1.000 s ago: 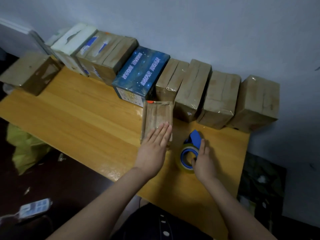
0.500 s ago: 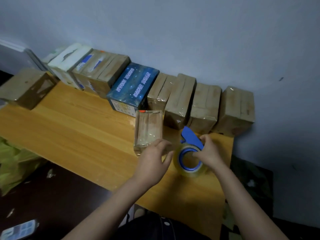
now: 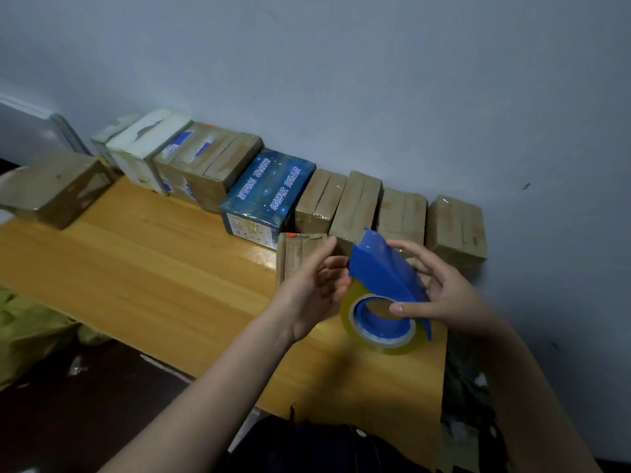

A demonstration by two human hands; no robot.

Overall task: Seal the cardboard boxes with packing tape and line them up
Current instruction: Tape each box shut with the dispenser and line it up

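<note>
above the near right corner of the table, the right hand holds the blue tape dispenser clear of the wood. its thumb presses the side by the hub and its fingers curl round the far side. the yellowish tape roll hangs at the dispenser's lower end. the left hand is just beside the dispenser's front end, fingers loosely spread and thumb raised apart from them. whether the fingertips touch the dispenser cannot be told.

directly behind the left hand, partly hidden by it, a small brown box lies on the table, just in front of the row of boxes lined along the back edge against the wall. within that row sits a dark blue printed box, with a white box near its left end. a lone brown box stands apart at the far left corner. a green bag lies on the floor off the left edge.
</note>
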